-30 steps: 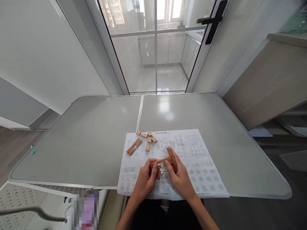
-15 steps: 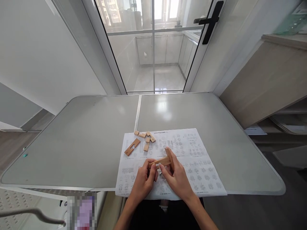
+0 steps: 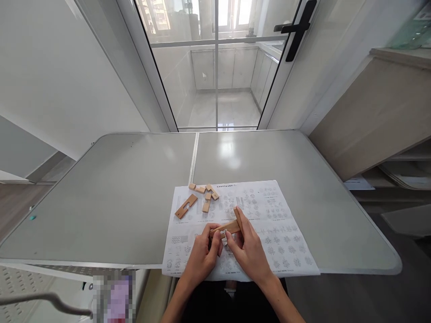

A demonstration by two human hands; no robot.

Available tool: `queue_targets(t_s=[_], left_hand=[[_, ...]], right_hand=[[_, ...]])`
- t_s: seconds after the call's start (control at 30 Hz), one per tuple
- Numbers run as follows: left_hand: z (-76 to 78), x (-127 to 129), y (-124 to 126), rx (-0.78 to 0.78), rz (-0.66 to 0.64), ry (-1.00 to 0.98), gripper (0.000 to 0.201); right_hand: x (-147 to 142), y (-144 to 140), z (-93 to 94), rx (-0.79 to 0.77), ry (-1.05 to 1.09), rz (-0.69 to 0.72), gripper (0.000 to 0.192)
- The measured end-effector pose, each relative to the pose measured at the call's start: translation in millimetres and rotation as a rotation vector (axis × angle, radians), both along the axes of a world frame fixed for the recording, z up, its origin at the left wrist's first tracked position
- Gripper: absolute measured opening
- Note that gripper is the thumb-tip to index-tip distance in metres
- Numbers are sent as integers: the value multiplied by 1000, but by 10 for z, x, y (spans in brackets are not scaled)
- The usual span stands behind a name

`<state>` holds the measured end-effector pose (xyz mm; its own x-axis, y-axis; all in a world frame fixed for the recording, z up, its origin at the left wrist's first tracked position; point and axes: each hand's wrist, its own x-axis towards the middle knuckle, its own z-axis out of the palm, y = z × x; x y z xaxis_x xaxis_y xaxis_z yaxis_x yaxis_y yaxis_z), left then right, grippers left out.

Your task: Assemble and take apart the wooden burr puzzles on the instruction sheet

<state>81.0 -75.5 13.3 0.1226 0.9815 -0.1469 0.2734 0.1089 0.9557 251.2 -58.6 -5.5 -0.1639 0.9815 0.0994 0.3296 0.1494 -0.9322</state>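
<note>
Low in the frame's centre, the left hand (image 3: 202,255) and right hand (image 3: 251,251) both pinch a tan wooden T-shaped puzzle assembly (image 3: 229,225), its long axis rising rightward, above the white printed instruction sheet (image 3: 283,233). Loose tan wooden blocks (image 3: 204,197) lie beyond, upper left.

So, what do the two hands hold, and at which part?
Two joined wooden pieces, forming a T. The left hand pinches the long bar's left end; the right hand holds the end with the crosspiece.
</note>
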Motion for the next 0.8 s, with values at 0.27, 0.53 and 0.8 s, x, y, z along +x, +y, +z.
queue_targets(t_s=[0.27, 0.53, 0.8], left_hand=[[-4, -18, -11, 23, -33, -16, 40], [1, 8, -4, 17, -21, -30, 41], [2, 17, -12, 1, 2, -35, 37]], right_hand=[[13, 9, -18, -24, -17, 32, 62], [29, 20, -21, 33, -84, 57, 69], [35, 24, 32, 12, -82, 122, 64]])
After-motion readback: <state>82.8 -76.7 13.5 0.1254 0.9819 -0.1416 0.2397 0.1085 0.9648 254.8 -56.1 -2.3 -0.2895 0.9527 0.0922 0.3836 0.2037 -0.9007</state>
